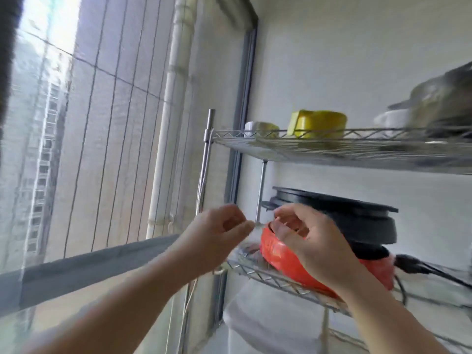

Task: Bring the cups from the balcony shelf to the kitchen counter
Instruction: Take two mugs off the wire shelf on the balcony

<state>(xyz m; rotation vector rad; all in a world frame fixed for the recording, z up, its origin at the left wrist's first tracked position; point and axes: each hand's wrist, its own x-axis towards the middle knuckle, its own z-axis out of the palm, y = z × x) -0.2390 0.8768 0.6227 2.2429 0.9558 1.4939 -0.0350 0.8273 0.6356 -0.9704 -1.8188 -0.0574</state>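
Cups (316,123), yellow and white, sat untouched on the top tier of the wire balcony shelf (344,149), while lower down the left hand (224,228) and right hand (309,238) pinched something blurred and clear beside a red pot (283,254), so carrying had not begun.

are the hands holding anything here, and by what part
Cannot be told: the left hand and right hand are curled beside the red item, but blur hides any grip.

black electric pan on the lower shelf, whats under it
The black electric pan sits on a red package on the wire shelf. The right hand covers part of it; the blur hides its contents.
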